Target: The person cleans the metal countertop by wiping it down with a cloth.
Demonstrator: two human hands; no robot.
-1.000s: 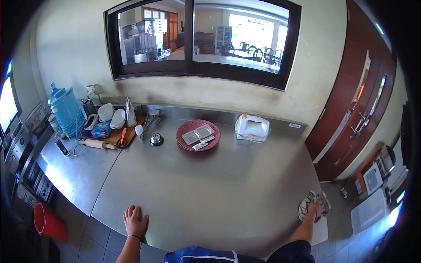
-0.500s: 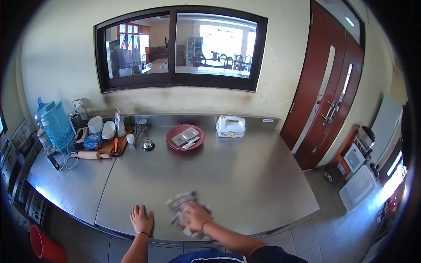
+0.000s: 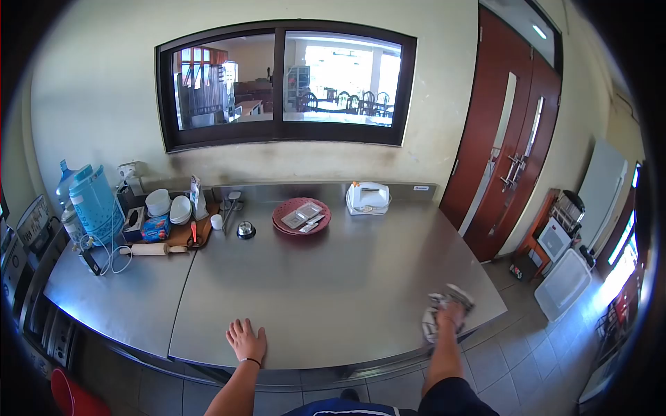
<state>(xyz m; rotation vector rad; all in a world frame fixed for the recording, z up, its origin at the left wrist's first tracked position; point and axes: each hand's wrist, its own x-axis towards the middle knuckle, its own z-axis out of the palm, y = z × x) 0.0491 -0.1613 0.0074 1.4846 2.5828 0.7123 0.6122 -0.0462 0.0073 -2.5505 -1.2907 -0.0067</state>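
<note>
My right hand (image 3: pixel 451 315) presses a crumpled cloth (image 3: pixel 431 320) with a light and dark pattern onto the steel table (image 3: pixel 333 284), near its right front corner. Motion blurs the hand a little, and its fingers partly cover the cloth. My left hand (image 3: pixel 245 342) lies flat on the table by the front edge, left of the middle, with its fingers spread and nothing in them.
At the back of the table are a pink woven basket (image 3: pixel 279 226) with clear packages, a white hand mixer (image 3: pixel 368 198) and a call bell (image 3: pixel 245 230). A rolling pin (image 3: pixel 154 249), white bowls (image 3: pixel 158 202) and a blue jug (image 3: pixel 92 194) stand left. A red bin (image 3: pixel 69 395) is on the floor.
My right hand has swept the cloth from the front middle to the table's right side. My left hand stays flat on the tabletop. The view has shifted slightly.
</note>
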